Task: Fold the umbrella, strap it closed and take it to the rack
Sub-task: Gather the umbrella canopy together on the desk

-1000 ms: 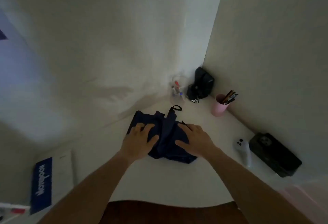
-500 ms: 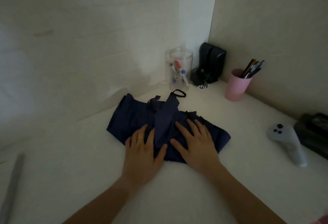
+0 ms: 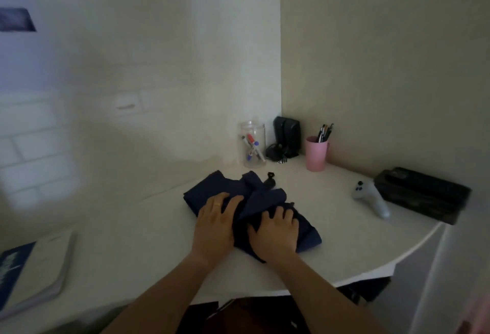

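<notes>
A navy blue folding umbrella point(image 3: 261, 197) lies collapsed and loosely spread on the white table point(image 3: 344, 249). Its black handle tip with a wrist loop point(image 3: 271, 178) points toward the far wall. My left hand point(image 3: 216, 223) presses flat on the fabric's left part, a ring on one finger. My right hand point(image 3: 275, 233) rests on the near right part with fingers curled into the cloth, bunching a fold between the two hands. No rack is in view.
At the back corner stand a clear jar of markers point(image 3: 252, 144), a black device point(image 3: 287, 139) and a pink pen cup point(image 3: 316, 152). A grey controller point(image 3: 370, 198) and black case point(image 3: 421, 194) lie right. A notebook point(image 3: 31, 278) lies left. The table edge curves near.
The camera has swung and pulled back. My right hand's fingers went from flat to curled into the fabric, and the cloth on the right has been gathered toward the middle.
</notes>
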`<state>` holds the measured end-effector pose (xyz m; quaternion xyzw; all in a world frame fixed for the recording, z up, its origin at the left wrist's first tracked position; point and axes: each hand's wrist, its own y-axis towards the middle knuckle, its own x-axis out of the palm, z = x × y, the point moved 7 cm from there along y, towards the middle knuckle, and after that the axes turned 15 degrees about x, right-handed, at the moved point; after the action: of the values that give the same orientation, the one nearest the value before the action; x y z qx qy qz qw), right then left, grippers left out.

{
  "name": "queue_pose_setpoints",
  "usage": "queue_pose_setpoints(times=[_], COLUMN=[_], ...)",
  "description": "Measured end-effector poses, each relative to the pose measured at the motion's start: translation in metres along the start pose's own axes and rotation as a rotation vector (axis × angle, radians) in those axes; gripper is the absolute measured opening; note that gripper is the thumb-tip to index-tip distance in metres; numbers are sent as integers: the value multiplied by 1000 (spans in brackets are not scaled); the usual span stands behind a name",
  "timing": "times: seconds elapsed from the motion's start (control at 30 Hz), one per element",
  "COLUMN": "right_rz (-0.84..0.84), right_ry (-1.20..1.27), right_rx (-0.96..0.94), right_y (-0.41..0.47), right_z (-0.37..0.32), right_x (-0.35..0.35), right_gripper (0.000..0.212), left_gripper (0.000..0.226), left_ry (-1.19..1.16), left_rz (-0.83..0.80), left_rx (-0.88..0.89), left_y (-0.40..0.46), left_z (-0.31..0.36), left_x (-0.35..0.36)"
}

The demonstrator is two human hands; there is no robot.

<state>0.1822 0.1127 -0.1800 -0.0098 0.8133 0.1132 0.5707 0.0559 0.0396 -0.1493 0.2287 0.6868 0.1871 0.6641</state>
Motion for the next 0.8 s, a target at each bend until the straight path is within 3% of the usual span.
queue_pose_setpoints(times=[0.1, 0.2, 0.3, 0.37, 0.43, 0.5, 0.57, 0.63, 0.67, 0.8], right_rz=[-57, -201, -105, 19, 85, 64, -39, -99, -93, -151], right_ry=[102, 394, 427, 397, 297, 174, 101, 12, -48, 20], right_rx=[-27, -127, -75, -86, -128, -170, -211, -213, -218, -185], right_y=[-24, -33, -22, -10, 0, 11, 17, 18, 17, 12], right_z=[-9, -7, 15, 27, 30, 26, 17, 6, 1, -16], right_x=[-15, -33, -55, -61, -59, -46, -31, -20, -17, 2], right_gripper=[46, 25, 15, 13, 22, 39, 53, 53, 49, 39], left_gripper=[50, 65, 74, 59, 61, 60, 52, 48, 49, 51], left_ry=[-83, -38, 84, 164, 209, 150, -47, -148, -69, 169], left_rz=[2, -222, -410, -378, -334, -159, -9, -146, -225, -299], left_rx=[45, -15, 53, 21, -117, -175, -85, 14, 40, -106], left_y=[-12, -33, -50, -52, -51, -48, -48, -57, -63, -75], left_z=[10, -3, -25, -41, -54, -54, -46, -41, -43, -80], left_x=[-11, -2, 5, 0, -10, -23, -26, -12, -3, -1])
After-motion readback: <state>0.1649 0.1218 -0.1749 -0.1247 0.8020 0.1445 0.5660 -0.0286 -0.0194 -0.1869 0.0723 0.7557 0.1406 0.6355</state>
